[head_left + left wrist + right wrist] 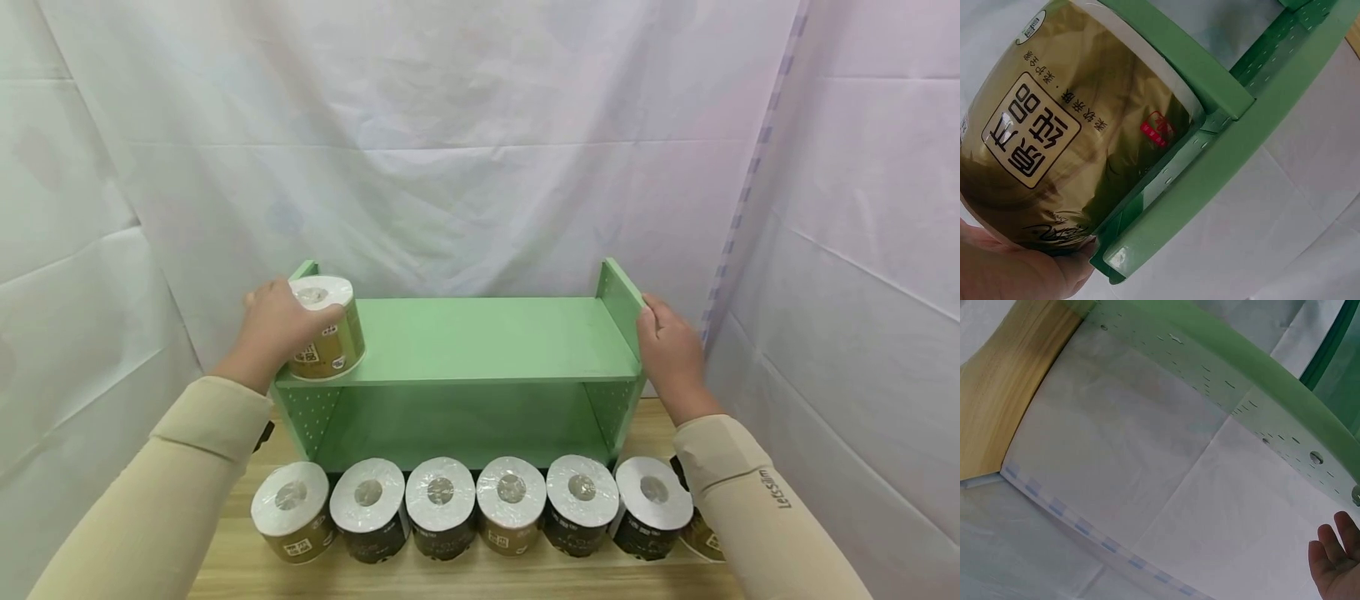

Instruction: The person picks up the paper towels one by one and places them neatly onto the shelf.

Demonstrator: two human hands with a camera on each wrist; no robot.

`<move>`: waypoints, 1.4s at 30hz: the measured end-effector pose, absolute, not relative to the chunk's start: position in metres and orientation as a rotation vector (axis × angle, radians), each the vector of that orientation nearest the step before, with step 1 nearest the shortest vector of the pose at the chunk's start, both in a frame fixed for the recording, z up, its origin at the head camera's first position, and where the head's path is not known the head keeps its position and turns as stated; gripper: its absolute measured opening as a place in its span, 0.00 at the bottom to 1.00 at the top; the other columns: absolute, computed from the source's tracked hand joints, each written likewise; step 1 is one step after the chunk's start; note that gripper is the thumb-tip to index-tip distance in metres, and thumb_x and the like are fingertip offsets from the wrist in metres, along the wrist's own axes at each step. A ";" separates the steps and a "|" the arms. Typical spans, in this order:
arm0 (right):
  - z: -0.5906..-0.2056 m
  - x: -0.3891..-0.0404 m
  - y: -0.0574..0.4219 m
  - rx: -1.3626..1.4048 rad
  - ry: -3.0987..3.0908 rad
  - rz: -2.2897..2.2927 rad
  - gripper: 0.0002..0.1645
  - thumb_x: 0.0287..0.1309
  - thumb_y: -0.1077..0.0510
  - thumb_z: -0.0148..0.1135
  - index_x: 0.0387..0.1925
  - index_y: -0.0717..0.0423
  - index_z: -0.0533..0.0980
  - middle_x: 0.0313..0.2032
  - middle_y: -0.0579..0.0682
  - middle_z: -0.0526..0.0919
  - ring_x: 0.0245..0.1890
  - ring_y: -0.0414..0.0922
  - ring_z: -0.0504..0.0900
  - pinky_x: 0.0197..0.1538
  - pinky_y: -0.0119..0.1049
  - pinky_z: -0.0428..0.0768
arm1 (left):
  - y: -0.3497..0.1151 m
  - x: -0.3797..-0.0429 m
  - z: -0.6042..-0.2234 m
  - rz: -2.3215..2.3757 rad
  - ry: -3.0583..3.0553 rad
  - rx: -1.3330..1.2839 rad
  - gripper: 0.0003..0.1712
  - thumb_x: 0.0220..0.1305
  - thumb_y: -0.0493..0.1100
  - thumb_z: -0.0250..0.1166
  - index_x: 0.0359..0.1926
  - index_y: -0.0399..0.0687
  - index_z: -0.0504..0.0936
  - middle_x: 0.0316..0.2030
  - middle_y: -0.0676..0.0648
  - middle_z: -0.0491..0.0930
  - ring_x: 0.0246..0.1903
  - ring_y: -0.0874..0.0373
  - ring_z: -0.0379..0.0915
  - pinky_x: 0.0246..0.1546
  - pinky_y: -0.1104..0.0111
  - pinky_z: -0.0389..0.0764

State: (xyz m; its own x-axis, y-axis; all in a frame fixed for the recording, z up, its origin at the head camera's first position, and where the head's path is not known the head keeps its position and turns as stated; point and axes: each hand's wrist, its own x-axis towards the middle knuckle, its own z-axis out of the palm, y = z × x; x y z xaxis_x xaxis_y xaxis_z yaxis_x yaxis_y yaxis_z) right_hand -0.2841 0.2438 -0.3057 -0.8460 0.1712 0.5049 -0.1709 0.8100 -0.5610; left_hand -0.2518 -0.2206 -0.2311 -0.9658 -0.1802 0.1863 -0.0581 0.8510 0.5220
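Note:
My left hand (281, 329) grips a gold-wrapped toilet paper roll (326, 342), which stands upright at the left end of the green shelf's (480, 333) top board. In the left wrist view the roll (1066, 125) shows its printed gold side, close to the green side panel. My right hand (672, 354) holds the upper edge of the right side panel (622, 304) between thumb and forefinger. Three fingertips of that hand (1338, 562) show in the right wrist view, beside the perforated panel; its thumb is out of sight there.
In front of the shelf stands a row of upright toilet paper rolls, some gold (512, 504), some black (441, 508). Another gold roll (703, 537) is partly hidden by my right sleeve. The wooden table (420, 579) lies beneath, with white curtains (480, 150) behind and at both sides.

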 end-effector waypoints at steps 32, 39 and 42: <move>-0.301 -0.279 0.245 -0.017 -2.461 0.842 0.34 0.71 0.46 0.29 0.68 0.57 0.66 0.64 0.62 0.70 0.63 0.63 0.68 0.62 0.60 0.65 | -0.218 -0.256 -0.228 -0.830 -2.812 0.188 0.59 0.57 0.60 0.62 0.70 0.23 0.43 0.61 0.22 0.55 0.58 0.30 0.47 0.50 0.40 0.69; -0.302 -0.280 0.245 0.006 -2.454 0.834 0.33 0.72 0.47 0.29 0.67 0.59 0.66 0.64 0.63 0.70 0.63 0.64 0.68 0.61 0.60 0.66 | -0.219 -0.254 -0.228 -0.821 -2.823 0.185 0.60 0.57 0.61 0.61 0.70 0.23 0.41 0.61 0.21 0.53 0.59 0.29 0.46 0.51 0.38 0.68; -0.302 -0.282 0.245 0.015 -2.443 0.831 0.33 0.72 0.47 0.30 0.67 0.59 0.67 0.63 0.62 0.70 0.62 0.64 0.69 0.61 0.60 0.66 | -0.220 -0.253 -0.228 -0.816 -2.821 0.177 0.61 0.58 0.62 0.60 0.70 0.23 0.40 0.62 0.21 0.53 0.60 0.28 0.46 0.52 0.38 0.67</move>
